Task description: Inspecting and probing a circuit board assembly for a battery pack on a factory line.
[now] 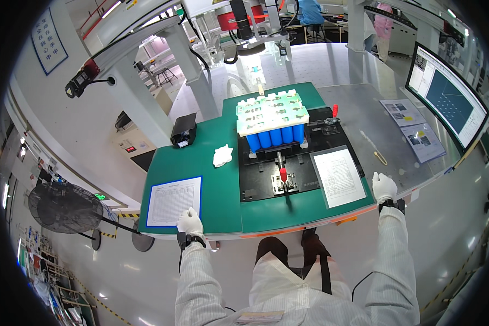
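Both my hands wear white gloves and rest at the near edge of the workbench. My left hand (190,222), fingers curled closed, lies on the lower right corner of a blue-framed form sheet (171,204). My right hand (384,187) is also closed, at the bench edge to the right of a form in a clear sleeve (339,176). Nothing shows in either hand. Farther off, at the middle, a block of blue cylindrical cells (277,136) under a pale green-white top plate (271,111) stands on a black fixture plate (255,182).
Red-handled toggle clamps (283,175) sit on the fixture. A crumpled white cloth (223,156) and a black case (184,130) lie to the left. At right are a yellow loop (381,157), printed sheets (422,142) and a monitor (448,98). Overhead hangs a machine head (250,46).
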The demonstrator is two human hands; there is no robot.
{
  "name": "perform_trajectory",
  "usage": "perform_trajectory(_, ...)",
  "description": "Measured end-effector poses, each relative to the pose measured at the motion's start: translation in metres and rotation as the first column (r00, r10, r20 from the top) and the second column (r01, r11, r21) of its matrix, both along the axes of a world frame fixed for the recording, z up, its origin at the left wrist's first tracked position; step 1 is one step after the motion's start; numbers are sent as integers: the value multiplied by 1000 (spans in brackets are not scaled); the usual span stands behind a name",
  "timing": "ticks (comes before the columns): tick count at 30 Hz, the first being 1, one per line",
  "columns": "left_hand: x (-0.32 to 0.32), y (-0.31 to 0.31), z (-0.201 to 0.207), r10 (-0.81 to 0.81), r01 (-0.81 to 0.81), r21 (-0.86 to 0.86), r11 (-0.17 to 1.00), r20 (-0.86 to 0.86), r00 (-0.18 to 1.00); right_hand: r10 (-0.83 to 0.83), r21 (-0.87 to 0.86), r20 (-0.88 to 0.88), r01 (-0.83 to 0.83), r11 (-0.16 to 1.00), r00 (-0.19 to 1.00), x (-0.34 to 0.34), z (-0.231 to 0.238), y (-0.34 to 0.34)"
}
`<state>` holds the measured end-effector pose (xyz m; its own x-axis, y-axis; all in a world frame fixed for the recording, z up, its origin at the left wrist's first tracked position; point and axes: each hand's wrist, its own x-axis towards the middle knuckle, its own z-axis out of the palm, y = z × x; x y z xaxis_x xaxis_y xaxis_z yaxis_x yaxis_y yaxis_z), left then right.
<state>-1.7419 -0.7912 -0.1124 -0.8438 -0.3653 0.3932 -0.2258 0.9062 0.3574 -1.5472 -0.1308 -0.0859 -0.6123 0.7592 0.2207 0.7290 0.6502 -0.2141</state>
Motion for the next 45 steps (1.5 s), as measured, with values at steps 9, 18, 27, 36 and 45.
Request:
perform_trajectory(9,1,2,1,11,-11,-14,1000,-4,1000,-5,4,-7,6,1000,1000,0,-1,0)
perform_trajectory(18,-1,-1,-3,-19,18,-16,1000,-33,999,-12,36,-19,12,999,1000,0,-3,0)
perform_trajectory(27,2,3,4,-7,7,3,1000,-23,1000,-5,16,-23,5,1000,1000,1,-3,1)
perform_trajectory(36,4,0,14,-183,128,268,955,190,965,107,-61,120,-100,993,987,12,28,-10)
perform_trajectory(45,-10,-19,-4,-210,240,-80,968,271,939,-18,-192,-71,4,981,997,9,24,-9)
